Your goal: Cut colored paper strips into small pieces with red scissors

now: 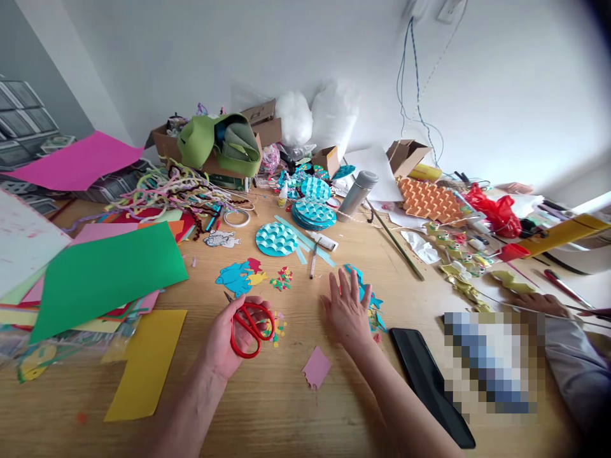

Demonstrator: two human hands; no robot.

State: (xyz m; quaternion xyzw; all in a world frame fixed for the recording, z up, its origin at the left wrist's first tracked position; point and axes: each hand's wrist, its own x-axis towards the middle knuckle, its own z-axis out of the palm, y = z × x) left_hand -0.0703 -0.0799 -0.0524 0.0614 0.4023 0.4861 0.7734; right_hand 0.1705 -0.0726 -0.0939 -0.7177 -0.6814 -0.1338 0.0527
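Observation:
Red-handled scissors point(247, 329) rest in my left hand point(230, 337), palm up, the thumb over them and their blades pointing away to the upper left. My right hand point(347, 310) is spread palm down over the table beside blue paper scraps point(375, 312), partly covering them. Just beyond my left hand lie blue paper fish point(233, 278), a yellow paper fish point(256, 278) and a red paper piece point(254, 264). Small colored paper bits point(282, 278) form a little pile, and paper dots point(279, 327) lie by the scissors. A pink paper scrap point(317, 367) sits between my forearms.
Colored paper sheets point(114, 273) are stacked at left. Blue scalloped paper discs point(277, 238), a marker point(313, 262) and a glue bottle point(324, 240) lie ahead. A grey flask point(358, 194) stands behind. A black phone point(429, 385) lies right, near another person's hand point(539, 304).

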